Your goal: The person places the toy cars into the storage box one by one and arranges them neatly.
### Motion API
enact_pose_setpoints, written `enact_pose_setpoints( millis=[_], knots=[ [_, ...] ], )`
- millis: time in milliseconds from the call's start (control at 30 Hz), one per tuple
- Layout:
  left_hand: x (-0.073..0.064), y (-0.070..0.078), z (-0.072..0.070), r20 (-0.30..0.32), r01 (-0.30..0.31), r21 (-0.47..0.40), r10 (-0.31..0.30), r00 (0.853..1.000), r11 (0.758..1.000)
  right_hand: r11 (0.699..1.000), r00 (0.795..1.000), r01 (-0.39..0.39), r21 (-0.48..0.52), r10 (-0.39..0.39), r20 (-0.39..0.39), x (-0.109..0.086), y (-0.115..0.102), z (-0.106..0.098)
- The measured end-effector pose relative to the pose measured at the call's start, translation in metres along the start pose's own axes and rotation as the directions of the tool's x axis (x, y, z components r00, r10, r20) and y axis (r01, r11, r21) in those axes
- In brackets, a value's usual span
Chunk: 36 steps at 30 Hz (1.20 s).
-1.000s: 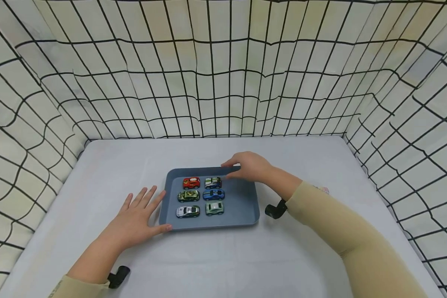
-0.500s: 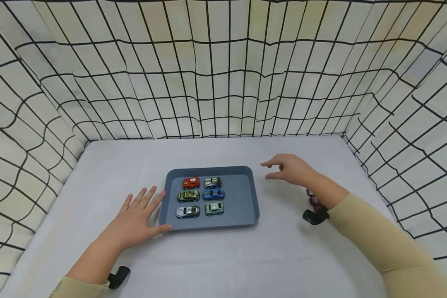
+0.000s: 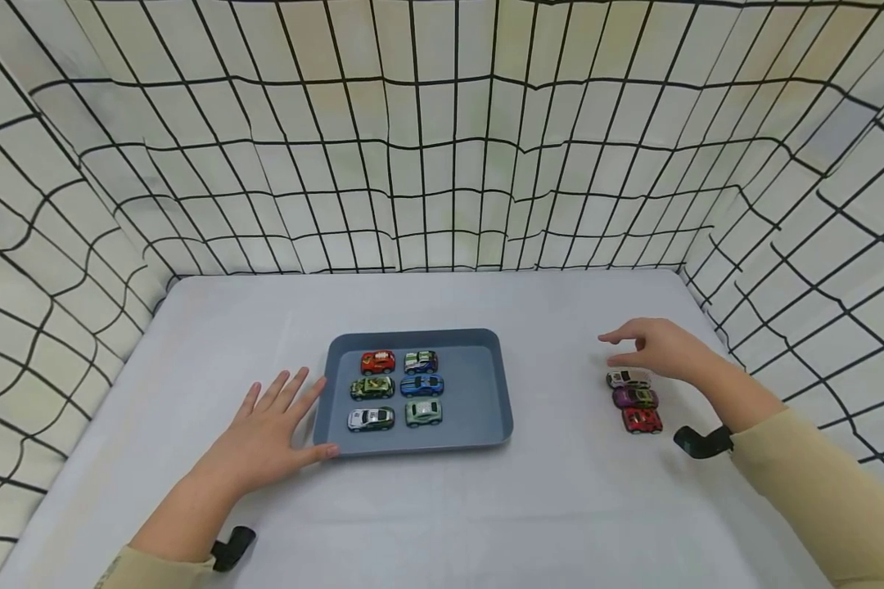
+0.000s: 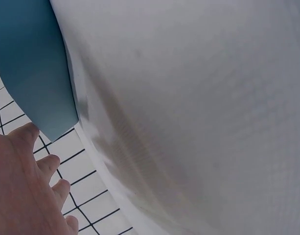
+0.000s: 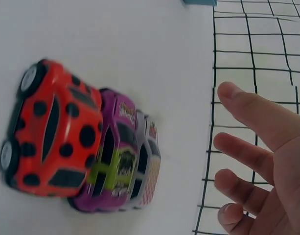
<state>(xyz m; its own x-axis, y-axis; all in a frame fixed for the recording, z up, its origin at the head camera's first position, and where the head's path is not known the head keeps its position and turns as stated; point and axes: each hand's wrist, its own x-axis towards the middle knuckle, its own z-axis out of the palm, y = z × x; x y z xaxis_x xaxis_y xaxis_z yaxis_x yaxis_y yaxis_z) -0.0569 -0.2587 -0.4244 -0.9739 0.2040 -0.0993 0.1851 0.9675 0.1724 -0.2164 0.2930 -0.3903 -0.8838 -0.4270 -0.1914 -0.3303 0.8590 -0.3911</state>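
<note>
A blue-grey tray (image 3: 471, 401) holds several toy cars in two columns: red (image 3: 378, 361), camouflage (image 3: 372, 387) and silver-white (image 3: 371, 419) on the left; patterned (image 3: 421, 361), blue (image 3: 422, 384) and pale green (image 3: 423, 411) on the right. My left hand (image 3: 265, 442) lies spread at the tray's left edge, fingertips right at the rim. Three more cars stand side by side at the right: white (image 3: 626, 379), purple (image 3: 635, 397) and red with black spots (image 5: 57, 132). My right hand (image 3: 659, 348) is just beyond the white car, thumb and fingers apart, holding nothing.
A white cloth (image 3: 442, 507) covers the table. Black grid netting (image 3: 442, 164) over white sheeting rises at the back and both sides. Each wrist carries a black camera mount (image 3: 701, 442).
My right hand has moved right, from the tray's upper right part to above the row of three cars, bringing them into sight. The left hand and the cars in the tray stay put.
</note>
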Motion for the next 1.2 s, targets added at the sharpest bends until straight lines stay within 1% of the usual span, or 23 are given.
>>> enact_pose_setpoints(
  millis=[100,233,400,600,933,1200],
  knots=[
    [0.0,-0.001,0.001,0.002,-0.004,-0.005,0.004,1.0,1.0,1.0,0.999,-0.017,-0.002,0.017,0.031,-0.003,0.009,-0.001],
    [0.001,0.0,0.001,0.008,-0.004,-0.004,0.004,1.0,1.0,0.999,0.994,-0.04,-0.015,0.041,0.103,-0.005,0.018,0.0],
    [0.001,-0.001,0.001,0.001,-0.011,-0.005,0.011,1.0,1.0,0.999,0.983,-0.055,0.001,0.054,0.175,-0.005,0.023,-0.001],
    [0.001,-0.001,0.001,0.009,-0.006,-0.002,0.006,1.0,1.0,0.998,0.973,-0.056,-0.003,0.055,0.226,-0.003,0.026,-0.001],
    [0.001,-0.002,0.001,0.009,-0.005,-0.009,0.005,1.0,1.0,0.998,0.965,-0.056,0.031,0.046,0.259,-0.003,0.03,0.002],
    [0.001,-0.002,0.001,0.01,-0.005,-0.008,0.005,1.0,1.0,0.998,0.973,-0.055,-0.014,0.056,0.226,-0.001,0.032,0.007]
  ],
)
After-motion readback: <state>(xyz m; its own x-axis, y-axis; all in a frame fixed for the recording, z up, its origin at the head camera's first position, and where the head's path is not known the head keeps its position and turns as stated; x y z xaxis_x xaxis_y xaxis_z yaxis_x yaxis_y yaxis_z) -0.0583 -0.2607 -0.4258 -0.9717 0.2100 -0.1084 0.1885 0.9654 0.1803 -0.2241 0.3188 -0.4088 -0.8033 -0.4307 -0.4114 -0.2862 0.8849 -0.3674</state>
